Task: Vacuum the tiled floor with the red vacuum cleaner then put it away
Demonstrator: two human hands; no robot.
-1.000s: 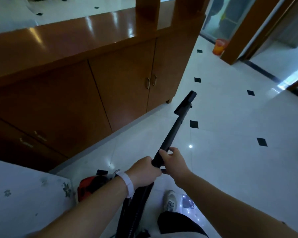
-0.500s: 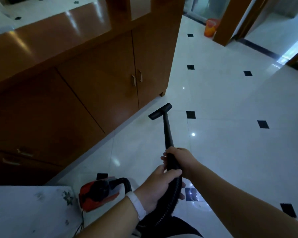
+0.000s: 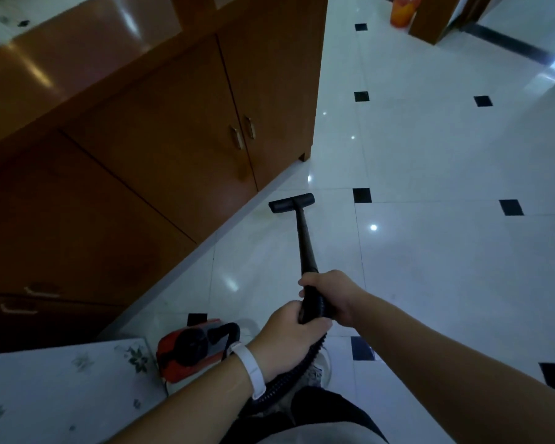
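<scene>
The red vacuum cleaner body point(image 3: 189, 350) sits on the white tiled floor point(image 3: 446, 267) at the bottom, just left of my arms. Its black wand point(image 3: 305, 241) runs forward to a flat black floor head point(image 3: 291, 202), which rests on the tile near the cabinet's base. My right hand point(image 3: 330, 296) grips the wand's rear end. Behind it my left hand point(image 3: 289, 338), with a white wristband, is closed on the ribbed black hose point(image 3: 289, 378) that curves down past my shoe.
A long brown wooden cabinet point(image 3: 141, 149) with doors and drawers fills the left side. A white floral-patterned surface point(image 3: 61, 389) lies at bottom left beside the vacuum. An orange bin point(image 3: 402, 9) stands far back by a wooden door frame point(image 3: 430, 17). Black diamond insets dot the floor.
The wand has come down from a raised, tilted position and its head now lies flat on the tile close to the cabinet. Both hands kept their grip and shifted rightward.
</scene>
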